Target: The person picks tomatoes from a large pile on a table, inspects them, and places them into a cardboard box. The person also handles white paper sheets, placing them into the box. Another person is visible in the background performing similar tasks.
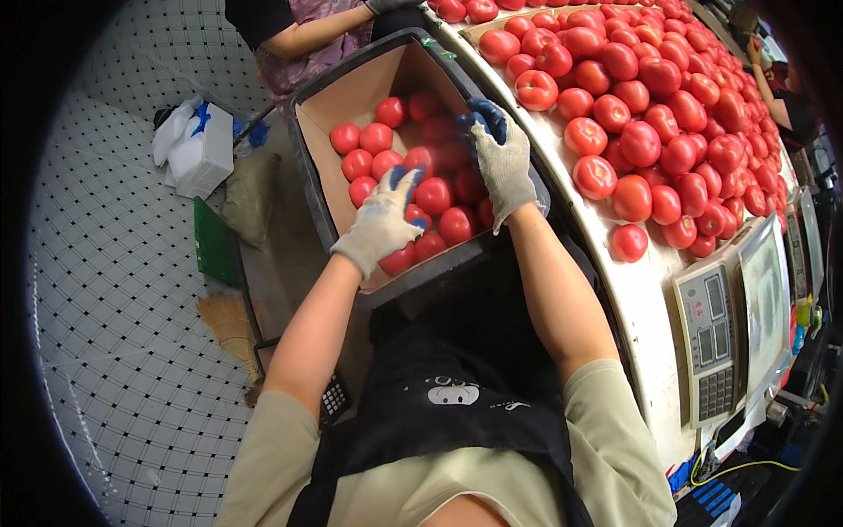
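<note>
A black plastic crate [402,288] lined with brown cardboard [323,141] stands before me, with many red tomatoes [433,196] in its bottom. My left hand [382,221], in a whitish knit glove with blue fingertips, reaches over the tomatoes near the crate's near left part. Its fingers are spread, and no tomato shows in its grasp. My right hand [498,148], gloved alike, is over the crate's right rim with bent, slightly blurred fingers; whether it holds anything is hidden. To the right, a large heap of tomatoes [640,143] lies on a white table [632,309].
A digital scale [708,342] stands at the table's right. Another person's arm [319,33] is beyond the crate; another person [777,99] is at far right. At left are a white foam box [204,158], a sack [250,197], a green panel [214,242] and a straw broom [230,326].
</note>
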`<state>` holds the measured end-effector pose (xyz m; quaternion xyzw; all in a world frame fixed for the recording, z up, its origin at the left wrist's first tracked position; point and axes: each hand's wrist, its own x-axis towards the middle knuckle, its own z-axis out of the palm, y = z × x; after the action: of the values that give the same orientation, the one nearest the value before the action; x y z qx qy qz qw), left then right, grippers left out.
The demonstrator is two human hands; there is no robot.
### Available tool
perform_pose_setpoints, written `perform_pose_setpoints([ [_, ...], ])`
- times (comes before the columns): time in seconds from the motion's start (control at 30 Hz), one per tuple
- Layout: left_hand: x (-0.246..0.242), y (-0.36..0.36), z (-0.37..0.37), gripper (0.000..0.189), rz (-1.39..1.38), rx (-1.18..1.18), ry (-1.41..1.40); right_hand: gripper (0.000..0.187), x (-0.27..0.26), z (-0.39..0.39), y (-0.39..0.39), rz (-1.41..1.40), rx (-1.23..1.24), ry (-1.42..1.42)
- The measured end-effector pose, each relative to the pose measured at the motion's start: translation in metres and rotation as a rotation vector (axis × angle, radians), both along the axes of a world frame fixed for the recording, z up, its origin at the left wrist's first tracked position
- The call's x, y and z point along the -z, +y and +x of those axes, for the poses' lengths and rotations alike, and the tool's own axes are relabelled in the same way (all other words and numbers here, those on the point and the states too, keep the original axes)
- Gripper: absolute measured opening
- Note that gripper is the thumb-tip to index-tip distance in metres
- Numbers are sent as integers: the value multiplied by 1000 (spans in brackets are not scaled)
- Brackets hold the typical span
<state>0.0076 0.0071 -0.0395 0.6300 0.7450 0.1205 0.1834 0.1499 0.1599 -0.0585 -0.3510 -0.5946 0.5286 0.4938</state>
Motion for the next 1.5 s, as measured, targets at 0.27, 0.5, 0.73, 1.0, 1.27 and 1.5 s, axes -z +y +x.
perform_pose_setpoints([
  [0.27, 89, 84, 30, 63, -592, 161, 594, 26, -11, -9, 2, -46, 28, 93],
  [0.5, 105, 86, 22, 48, -477, 250, 748, 25, -21, -7, 4, -183, -27, 300],
  [0.73, 97, 81, 9, 68, -336, 358, 697, 23, -26, -2, 5, -258, -11, 374],
  [1.0, 32, 65, -27, 73, 127, -257, -1725, 17, -33, 13, 19, -346, -3, 466],
  [1.27, 26, 74, -6, 87, 192, -34, -2400, 24, -18, 15, 24, -397, -78, 279],
  [1.5, 41, 79, -18, 75, 304, -69, -2187, 46, -14, -6, 11, -91, -178, 163],
])
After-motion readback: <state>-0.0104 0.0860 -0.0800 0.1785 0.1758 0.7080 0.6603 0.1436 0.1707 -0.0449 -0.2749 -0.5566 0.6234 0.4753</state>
